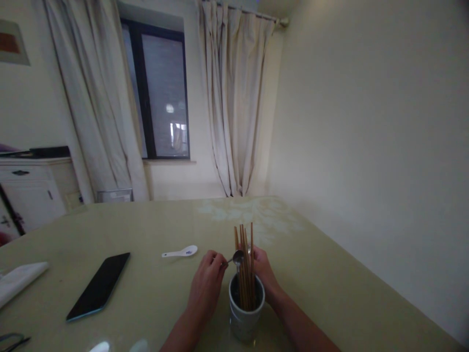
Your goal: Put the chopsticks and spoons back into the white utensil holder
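A pale ceramic cup (245, 318) stands on the table near me, holding several wooden chopsticks (246, 266) upright. My left hand (207, 286) is closed on the handle of a small metal spoon (237, 257), whose bowl hovers just above the cup's rim beside the chopsticks. My right hand (264, 274) is behind and to the right of the cup, fingers near the chopsticks; whether it grips anything is hidden. A white ceramic spoon (180, 252) lies on the table, ahead of my left hand.
A black phone (99, 285) lies face up at the left. A folded white cloth (18, 278) sits at the far left edge. The yellow-green table (330, 293) runs along a wall on the right. Curtains and a window stand behind.
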Demonstrator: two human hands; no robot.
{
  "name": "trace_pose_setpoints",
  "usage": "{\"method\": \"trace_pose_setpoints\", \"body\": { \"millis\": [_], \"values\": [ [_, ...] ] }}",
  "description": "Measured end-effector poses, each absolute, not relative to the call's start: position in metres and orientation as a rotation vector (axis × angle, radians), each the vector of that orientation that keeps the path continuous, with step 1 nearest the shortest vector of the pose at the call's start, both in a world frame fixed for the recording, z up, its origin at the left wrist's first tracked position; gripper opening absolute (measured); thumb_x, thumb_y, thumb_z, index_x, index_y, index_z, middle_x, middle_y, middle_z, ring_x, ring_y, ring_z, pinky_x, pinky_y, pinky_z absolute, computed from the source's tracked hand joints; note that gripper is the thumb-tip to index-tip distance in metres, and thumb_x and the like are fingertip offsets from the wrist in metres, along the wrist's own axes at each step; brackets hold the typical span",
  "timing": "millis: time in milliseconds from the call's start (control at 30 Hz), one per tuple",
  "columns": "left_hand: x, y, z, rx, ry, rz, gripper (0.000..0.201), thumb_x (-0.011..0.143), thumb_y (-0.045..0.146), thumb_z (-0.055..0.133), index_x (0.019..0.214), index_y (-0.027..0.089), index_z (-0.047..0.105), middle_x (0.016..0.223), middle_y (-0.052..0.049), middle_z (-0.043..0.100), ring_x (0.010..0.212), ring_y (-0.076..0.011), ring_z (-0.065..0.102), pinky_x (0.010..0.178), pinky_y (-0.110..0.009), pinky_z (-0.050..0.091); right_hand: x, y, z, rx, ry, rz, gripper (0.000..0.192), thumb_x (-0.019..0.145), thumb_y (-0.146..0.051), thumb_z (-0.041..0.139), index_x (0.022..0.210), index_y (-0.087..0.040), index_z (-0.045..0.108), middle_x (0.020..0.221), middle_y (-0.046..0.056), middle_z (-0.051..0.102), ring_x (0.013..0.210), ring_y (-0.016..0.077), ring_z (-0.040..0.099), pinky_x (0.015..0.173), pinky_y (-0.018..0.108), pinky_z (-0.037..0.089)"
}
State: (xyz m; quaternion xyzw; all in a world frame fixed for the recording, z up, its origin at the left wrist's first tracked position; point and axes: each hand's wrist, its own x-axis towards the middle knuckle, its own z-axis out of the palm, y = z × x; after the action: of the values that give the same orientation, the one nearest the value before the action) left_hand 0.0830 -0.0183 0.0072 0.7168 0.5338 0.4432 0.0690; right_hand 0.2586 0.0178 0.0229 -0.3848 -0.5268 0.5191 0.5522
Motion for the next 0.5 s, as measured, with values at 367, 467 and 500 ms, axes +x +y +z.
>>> {"method": "trace_pose_setpoints", "body": {
  "millis": [367,467,500],
  "values": [
    [0.095,-0.041,0.043,1.608,1.149,1.362,0.046,0.101,0.057,0.046,0.112,0.022,0.074,0.117,-0.009,0.077,0.108,-0.0258,0.069,0.096,-0.036,0.053,0.333,0.023,0.080,-0.745,-0.728,0.593,0.041,0.072,-0.051,0.088,0.090,-0.016,0.075,0.072,-0.002,0.061,0.056,0.0095,0.048,0.049,0.022,0.040],
    [0.099,-0.044,0.038,1.610,1.138,1.317,0.047,0.099,0.059,0.049,0.109,0.022,0.075,0.111,-0.008,0.078,0.104,-0.0254,0.069,0.093,-0.034,0.053,0.325,0.010,0.085,-0.678,-0.780,0.760,0.042,0.070,-0.049,0.090,0.093,-0.016,0.078,0.070,-0.002,0.062,0.050,0.0073,0.046,0.044,0.020,0.039],
    [0.100,-0.044,0.037,1.611,1.137,1.302,0.047,0.099,0.060,0.050,0.108,0.021,0.075,0.108,-0.007,0.079,0.100,-0.0251,0.070,0.090,-0.033,0.053,0.319,0.006,0.085,-0.685,-0.855,0.805,0.040,0.072,-0.049,0.089,0.093,-0.016,0.078,0.068,-0.002,0.061,0.049,0.0073,0.046,0.043,0.021,0.039]
  ]
}}
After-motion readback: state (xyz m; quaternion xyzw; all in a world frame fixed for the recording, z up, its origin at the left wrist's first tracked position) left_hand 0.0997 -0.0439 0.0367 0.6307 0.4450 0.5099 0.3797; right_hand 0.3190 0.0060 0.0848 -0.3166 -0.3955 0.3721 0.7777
